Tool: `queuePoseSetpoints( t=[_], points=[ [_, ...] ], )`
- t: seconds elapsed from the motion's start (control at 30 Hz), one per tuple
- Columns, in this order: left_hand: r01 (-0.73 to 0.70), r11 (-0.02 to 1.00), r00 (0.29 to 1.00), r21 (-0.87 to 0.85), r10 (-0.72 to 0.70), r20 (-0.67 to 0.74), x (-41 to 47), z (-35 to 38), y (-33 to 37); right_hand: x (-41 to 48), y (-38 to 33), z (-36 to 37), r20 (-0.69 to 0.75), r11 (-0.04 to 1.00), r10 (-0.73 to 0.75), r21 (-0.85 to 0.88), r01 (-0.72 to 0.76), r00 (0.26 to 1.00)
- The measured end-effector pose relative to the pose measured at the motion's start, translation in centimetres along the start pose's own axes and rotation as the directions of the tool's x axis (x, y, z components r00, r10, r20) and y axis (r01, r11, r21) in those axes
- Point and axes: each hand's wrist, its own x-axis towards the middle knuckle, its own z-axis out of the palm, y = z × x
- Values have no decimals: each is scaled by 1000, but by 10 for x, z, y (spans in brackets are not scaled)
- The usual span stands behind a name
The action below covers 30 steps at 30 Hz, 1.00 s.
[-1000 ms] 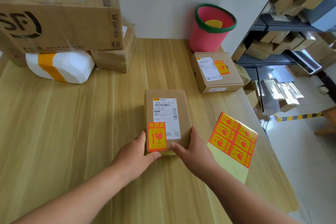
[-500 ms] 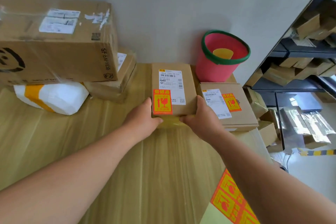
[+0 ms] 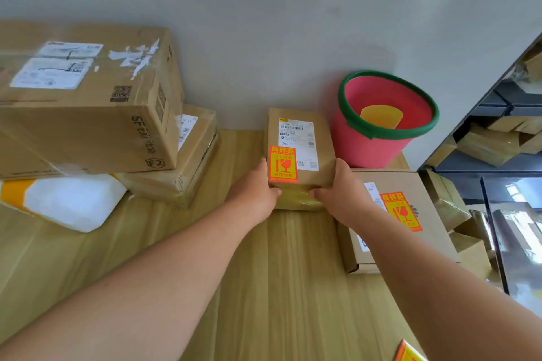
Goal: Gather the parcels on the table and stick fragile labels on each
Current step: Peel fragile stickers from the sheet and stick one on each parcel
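Note:
A small brown parcel [image 3: 319,173] with a white shipping label and an orange fragile label [image 3: 283,165] lies at the back of the wooden table [image 3: 278,272], against the wall. My left hand [image 3: 255,193] grips its near left corner and my right hand [image 3: 337,192] grips its near right corner. To the right lies a flat brown box [image 3: 416,184] bearing its own orange fragile label [image 3: 401,211], partly hidden by my right forearm. A corner of the orange label sheet [image 3: 406,353] shows at the bottom edge.
A pink bucket [image 3: 378,138] with a green rim stands at the back right. On the left, a large SF box [image 3: 85,102] sits on a white padded parcel [image 3: 70,202] and a flat brown box [image 3: 187,167]. Dark shelving with boxes [image 3: 498,138] stands to the right.
Both hands have carried the small parcel from the table's middle to the back, next to the pink bucket. The label sheet has slid to the bottom edge of view.

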Motion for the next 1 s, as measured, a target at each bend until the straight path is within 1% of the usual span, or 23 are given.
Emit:
queuePoseSetpoints(
  t=[0.1, 0.2, 0.27, 0.33, 0.4, 0.47, 0.53, 0.6, 0.67, 0.77, 0.87, 1.0],
  points=[
    [20, 998, 1000, 62, -20, -5, -1, 3, -4, -2, -1, 5, -24, 998, 10, -64, -11, 1000],
    [25, 988, 1000, 151, -27, 12, -15, -5, -10, -15, -8, 8, -106, 992, -36, -125, 22, 994],
    [-12, 975, 999, 223, 20, -33, -29, -19, -15, -27, -22, 8, -163, 980, -104, -186, 73, 981],
    [-81, 960, 987, 268, 115, -114, -44, -38, -21, -41, -44, 9, -170, 960, -190, -240, 146, 967],
    [-166, 943, 951, 289, 230, -205, -59, -62, -29, -57, -73, 11, -165, 932, -282, -282, 229, 945],
    [-247, 919, 897, 307, 337, -286, -73, -86, -38, -72, -104, 15, -167, 907, -356, -296, 298, 919],
    [-302, 899, 843, 317, 407, -351, -86, -112, -49, -84, -134, 21, -165, 896, -400, -276, 347, 902],
    [-313, 892, 794, 325, 434, -426, -98, -137, -63, -93, -161, 28, -165, 891, -429, -238, 386, 888],
    [-291, 904, 763, 314, 417, -494, -106, -162, -80, -101, -186, 37, -162, 892, -440, -196, 408, 883],
    [-221, 937, 736, 271, 342, -584, -110, -197, -112, -109, -217, 51, -140, 900, -431, -134, 414, 891],
    [-127, 965, 721, 230, 249, -647, -107, -230, -146, -111, -243, 64, -115, 931, -366, -65, 360, 924],
    [25, 987, 719, 162, 94, -689, -95, -268, -183, -102, -266, 79, -96, 965, -262, -2, 263, 960]
  ],
)
